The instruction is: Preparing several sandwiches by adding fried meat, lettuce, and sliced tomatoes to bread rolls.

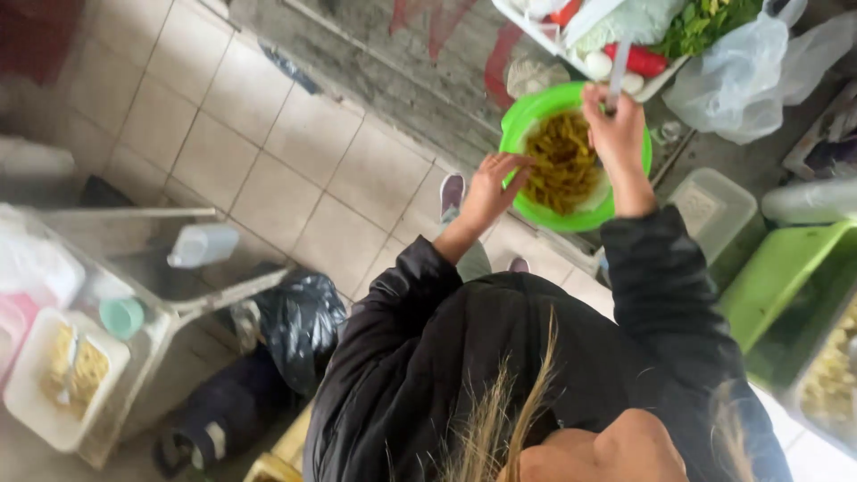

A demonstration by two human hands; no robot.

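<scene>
Below my head, over the pale tiled floor (pixel 268 170), I stand in a black jacket with both arms stretched forward to a bright green bowl (pixel 536 116) full of yellowish strips of food (pixel 561 161). The bowl sits just under a white tray (pixel 571 49) of vegetables, with a red pepper (pixel 638 61) and leafy greens (pixel 705 22) on it, and a clear plastic bag (pixel 750 71) slumps beside that tray. To my right stand a green tub (pixel 777 277) and a lidded clear container (pixel 714 210); to my left a glass case (pixel 134 268) carries a plastic bottle (pixel 201 245).

My left hand (pixel 491 187) rests at the bowl's near rim, fingers spread and loose, touching the edge of the strips. My right hand (pixel 616 134) is closed around the handle of a pale utensil (pixel 618 71) that rises from the far side of the bowl.

To work the strips well, I would steady the rim with the left and move the utensil in short strokes so nothing spills over the low edge.

What the utensil is I cannot tell, perhaps a knife or a spatula, for it is blurred. Whatever the bowl rests on is hidden, and my own hair and shoulders cover the ground below me.
</scene>
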